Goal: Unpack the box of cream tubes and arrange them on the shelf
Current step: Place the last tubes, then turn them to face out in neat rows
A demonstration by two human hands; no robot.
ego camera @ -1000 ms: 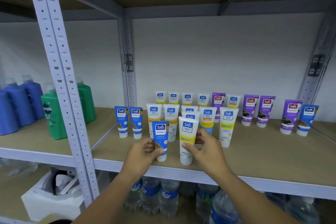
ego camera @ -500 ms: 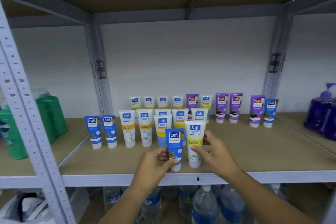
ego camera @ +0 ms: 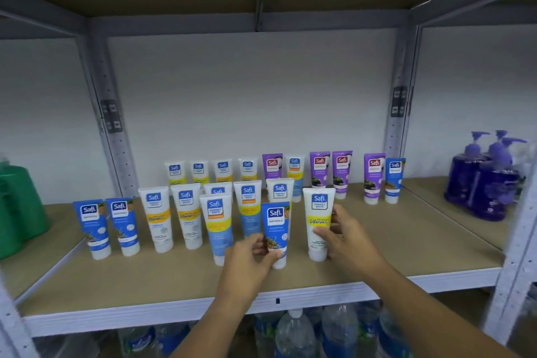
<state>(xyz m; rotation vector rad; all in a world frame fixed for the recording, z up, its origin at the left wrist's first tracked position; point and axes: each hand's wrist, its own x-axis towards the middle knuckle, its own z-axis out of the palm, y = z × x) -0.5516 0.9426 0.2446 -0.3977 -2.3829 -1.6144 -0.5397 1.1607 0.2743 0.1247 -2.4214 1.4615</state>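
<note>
- Left hand (ego camera: 250, 256): thumb and fingers pinch the lower body of the blue Naturals tube (ego camera: 275, 229), which stands cap-down near the front edge of the shelf (ego camera: 174, 279).
- Right hand (ego camera: 345, 237): fingers curl round the white Vitamin C tube (ego camera: 318, 222), upright just beside the blue one; whether its cap rests fully on the board cannot be told.
- Other cream tubes (ego camera: 186, 215): ranked in rows behind, blue at left, purple tubes (ego camera: 342, 173) at the back right.
- Technique: seat each cap flat, labels forward, and group by colour; release only once the tube stands steady, since a toppling tube would likely knock down its neighbours.
- No box appears in view.
</note>
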